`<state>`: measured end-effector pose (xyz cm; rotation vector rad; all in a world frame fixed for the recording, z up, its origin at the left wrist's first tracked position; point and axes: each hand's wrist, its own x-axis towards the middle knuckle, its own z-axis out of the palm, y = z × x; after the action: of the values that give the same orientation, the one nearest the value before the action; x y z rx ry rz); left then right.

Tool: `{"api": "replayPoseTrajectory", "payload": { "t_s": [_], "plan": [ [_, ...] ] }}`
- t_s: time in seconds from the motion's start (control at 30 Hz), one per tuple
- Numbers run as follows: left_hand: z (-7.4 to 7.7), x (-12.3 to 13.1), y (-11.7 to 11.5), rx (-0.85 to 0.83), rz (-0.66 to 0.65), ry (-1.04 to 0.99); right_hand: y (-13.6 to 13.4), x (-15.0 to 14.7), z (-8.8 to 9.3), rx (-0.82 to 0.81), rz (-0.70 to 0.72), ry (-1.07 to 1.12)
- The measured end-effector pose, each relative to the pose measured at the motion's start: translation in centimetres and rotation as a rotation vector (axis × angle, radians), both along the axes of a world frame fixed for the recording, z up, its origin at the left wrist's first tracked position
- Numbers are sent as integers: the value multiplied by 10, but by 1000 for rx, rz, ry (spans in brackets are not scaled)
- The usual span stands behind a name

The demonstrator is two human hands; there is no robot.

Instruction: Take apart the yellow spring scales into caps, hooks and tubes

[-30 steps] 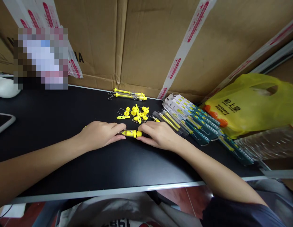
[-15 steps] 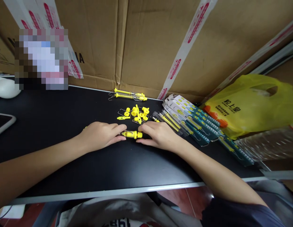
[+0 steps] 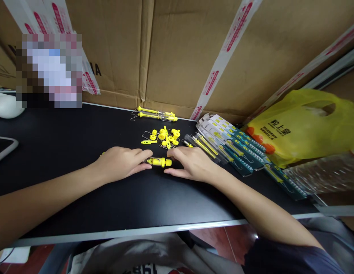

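My left hand (image 3: 120,163) is closed around the clear tube of a yellow spring scale (image 3: 159,162), held level just above the black table. Its yellow capped end sticks out to the right, and the hand hides most of the rest. At that cap, my right hand (image 3: 194,163) has its thumb and forefinger spread apart on either side, with a small gap below the cap. Whether the forefinger touches it is unclear. Behind the hands lies a pile of loose yellow plastic parts (image 3: 165,136) with wire hooks among them.
Two spring scales (image 3: 157,114) lie at the back edge by a large cardboard box (image 3: 177,57). To the right are clear tubes with yellow strips (image 3: 205,146), packaged spring scales (image 3: 236,144) and a yellow plastic bag (image 3: 305,129). A white-edged device (image 3: 5,146) lies far left.
My right thumb has dropped slightly away from the scale's cap, widening the gap to the forefinger. My left hand and the scale have hardly moved.
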<state>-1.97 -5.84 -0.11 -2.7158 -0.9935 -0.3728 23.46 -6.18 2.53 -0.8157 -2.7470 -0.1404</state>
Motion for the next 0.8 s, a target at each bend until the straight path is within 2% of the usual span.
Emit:
{"api": "replayPoseTrajectory", "payload": {
  "t_s": [0.2, 0.43, 0.8],
  "plan": [
    [0, -1, 1, -1, -13, -17, 1, 0, 3, 15, 8, -79],
    [0, -1, 1, 9, -14, -12, 0, 1, 1, 39, 11, -3],
    [-1, -1, 1, 37, -10, 3, 0, 0, 2, 37, 24, -72]
  ]
}}
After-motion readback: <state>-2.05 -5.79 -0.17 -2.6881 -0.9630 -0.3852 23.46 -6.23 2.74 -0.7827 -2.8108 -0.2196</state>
